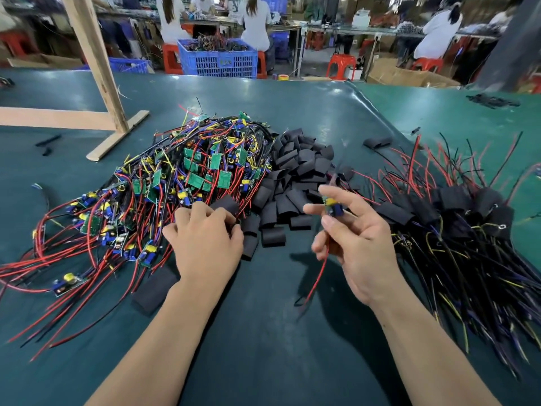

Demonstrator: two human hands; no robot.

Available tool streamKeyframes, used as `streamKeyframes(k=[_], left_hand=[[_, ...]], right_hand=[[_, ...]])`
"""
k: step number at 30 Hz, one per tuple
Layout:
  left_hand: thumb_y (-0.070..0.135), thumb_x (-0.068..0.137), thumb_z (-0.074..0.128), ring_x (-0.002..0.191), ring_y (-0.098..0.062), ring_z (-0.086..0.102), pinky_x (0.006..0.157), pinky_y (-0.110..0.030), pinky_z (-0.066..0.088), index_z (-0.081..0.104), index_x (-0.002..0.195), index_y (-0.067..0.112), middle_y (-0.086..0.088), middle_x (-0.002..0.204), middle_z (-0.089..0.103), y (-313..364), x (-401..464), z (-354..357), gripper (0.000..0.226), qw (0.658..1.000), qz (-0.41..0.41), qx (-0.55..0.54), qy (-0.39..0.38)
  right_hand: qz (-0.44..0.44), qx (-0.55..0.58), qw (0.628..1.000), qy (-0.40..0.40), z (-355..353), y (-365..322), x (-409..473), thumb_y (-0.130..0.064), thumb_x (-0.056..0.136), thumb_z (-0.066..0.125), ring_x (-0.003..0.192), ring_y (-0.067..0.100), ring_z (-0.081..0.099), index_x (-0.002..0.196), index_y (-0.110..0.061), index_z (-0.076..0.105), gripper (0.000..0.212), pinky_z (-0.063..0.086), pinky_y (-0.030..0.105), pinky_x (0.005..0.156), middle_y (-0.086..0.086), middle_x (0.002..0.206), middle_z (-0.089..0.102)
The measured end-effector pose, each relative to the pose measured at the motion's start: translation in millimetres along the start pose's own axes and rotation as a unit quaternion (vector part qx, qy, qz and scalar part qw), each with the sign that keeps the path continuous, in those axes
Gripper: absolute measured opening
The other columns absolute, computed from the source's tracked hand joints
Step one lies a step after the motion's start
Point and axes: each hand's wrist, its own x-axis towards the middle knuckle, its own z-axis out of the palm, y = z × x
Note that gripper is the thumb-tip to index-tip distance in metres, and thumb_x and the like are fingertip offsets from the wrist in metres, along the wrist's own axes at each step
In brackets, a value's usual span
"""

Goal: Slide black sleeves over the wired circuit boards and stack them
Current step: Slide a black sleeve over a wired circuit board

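Head view: right hand (355,247) pinches a yellow-and-blue circuit board (332,206) trailing red wire; left hand (205,241) grips a black sleeve (227,204).

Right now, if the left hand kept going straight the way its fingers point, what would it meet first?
The left hand points away from the person, fingers curled at the near edge of the pile of black sleeves. A black sleeve lies right at its fingertips, so it would likely meet that first; whether it already touches is unclear.
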Motion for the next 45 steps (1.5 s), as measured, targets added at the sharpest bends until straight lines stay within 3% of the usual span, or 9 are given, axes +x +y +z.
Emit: streamKeyframes(k=[4,7,9,12,16,22,30,35,45], left_hand=[[0.027,0.079,0.077,0.108,-0.035,0.043,0.087,-0.046,0.033,0.07,0.089,0.016,-0.01,0.107,0.052,-2,5,-1,0.017,0.999,0.0,-0.023,0.039],[0.024,0.082,0.073,0.117,-0.033,0.045,0.092,-0.046,0.036,0.066,0.114,0.016,-0.007,0.124,0.058,-6,9,-2,0.034,0.999,0.033,-0.03,0.003],[0.026,0.088,0.067,0.118,-0.031,0.048,0.09,-0.043,0.035,0.064,0.122,0.02,-0.002,0.127,0.061,-7,9,-2,0.035,0.999,0.036,-0.02,-0.022],[0.026,0.087,0.069,0.111,-0.034,0.052,0.085,-0.042,0.035,0.068,0.117,0.018,-0.005,0.116,0.068,-8,9,-4,0.031,0.999,0.033,-0.026,-0.016],[0.017,0.083,0.076,0.114,-0.032,0.053,0.094,-0.042,0.038,0.065,0.121,0.015,-0.006,0.117,0.065,-8,12,-8,0.039,0.993,0.049,-0.111,0.011],[0.0,0.082,0.075,0.104,0.003,0.048,0.094,0.001,0.029,0.062,0.129,0.01,0.006,0.114,0.057,1,6,-10,0.049,0.952,0.135,-0.272,0.025],[-0.006,0.079,0.068,0.108,-0.015,0.061,0.094,-0.038,0.053,0.065,0.118,0.011,0.002,0.112,0.062,8,0,-4,0.043,0.914,0.174,-0.367,-0.012],[-0.016,0.077,0.07,0.098,-0.002,0.062,0.086,-0.008,0.046,0.065,0.116,0.016,0.002,0.106,0.064,9,-1,-1,0.051,0.912,0.164,-0.376,-0.004],[-0.002,0.078,0.078,0.107,-0.003,0.058,0.092,-0.019,0.047,0.066,0.121,0.012,0.006,0.113,0.064,9,-3,-5,0.047,0.917,0.217,-0.335,-0.027]], right_hand=[[0.023,-0.005,0.998,-0.057,1,5,0,0.012,0.096,0.047,0.059,0.026,0.069,0.144,-0.042,0.03,0.074,0.054,0.028,0.054,0.012,0.106,0.074],[0.054,0.009,0.997,-0.048,0,5,0,0.008,0.096,0.05,0.074,0.022,0.072,0.126,-0.015,0.057,0.038,0.055,0.028,0.063,0.007,0.105,0.075],[0.057,-0.029,0.997,-0.05,-2,3,1,0.004,0.095,0.055,0.082,0.013,0.069,0.113,-0.015,0.065,0.028,0.052,0.023,0.067,0.004,0.103,0.076],[0.04,-0.039,0.998,-0.035,-3,2,2,0.001,0.092,0.061,0.067,0.004,0.061,0.107,-0.016,0.067,0.024,0.042,0.014,0.054,0.006,0.092,0.077],[-0.03,-0.007,1.0,0.007,-3,0,3,0.004,0.093,0.059,0.057,0.018,0.064,0.103,-0.013,0.061,0.02,0.049,0.022,0.051,0.013,0.088,0.075],[-0.139,0.035,0.984,0.109,-4,-10,3,-0.002,0.094,0.06,0.067,0.028,0.073,0.101,-0.014,0.056,0.014,0.059,0.03,0.062,0.013,0.086,0.076],[-0.147,0.075,0.976,0.14,-6,-15,5,-0.001,0.097,0.056,0.072,0.026,0.074,0.102,-0.015,0.054,0.016,0.058,0.03,0.061,0.008,0.073,0.073],[-0.154,0.041,0.978,0.134,-6,-13,5,-0.001,0.097,0.056,0.073,0.025,0.074,0.102,-0.016,0.053,0.016,0.059,0.03,0.062,0.006,0.073,0.073],[-0.132,-0.046,0.986,0.089,2,-6,-1,0.004,0.093,0.06,0.073,0.019,0.073,0.098,-0.01,0.058,0.015,0.058,0.027,0.06,0.014,0.083,0.072]])
